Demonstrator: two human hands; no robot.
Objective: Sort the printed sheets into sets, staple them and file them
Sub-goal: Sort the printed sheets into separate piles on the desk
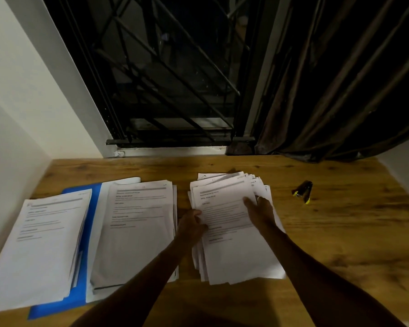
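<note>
Two bare forearms are reaching in from the near edge of the wooden tabletop (pixel 340 244) toward its middle. The left hand (pixel 191 224) is curling its fingers round the left edge of the fanned pile of printed sheets (pixel 236 258), pinching the top pages there. The right hand (pixel 261 211) is lying flat on the same pile, fingers straight and spread, pressing down on the top page and gripping nothing; a ring is showing on one finger.

The pile is sitting just right of the tabletop's centre, with its pages splaying out at the far and near ends. Just left of it, a squarer middle stack (pixel 137 234) is resting partly on an open blue folder (pixel 93 208). A third stack, the left stack (pixel 40 246), is lying on the folder's left half, close to the left edge of the tabletop.

Toward the far right corner, well apart from the papers, a black and yellow stapler (pixel 304 191) is lying alone. Beyond the far edge, a dark window grille (pixel 175 79) is standing, with a brown curtain (pixel 340 90) hanging to its right.
</note>
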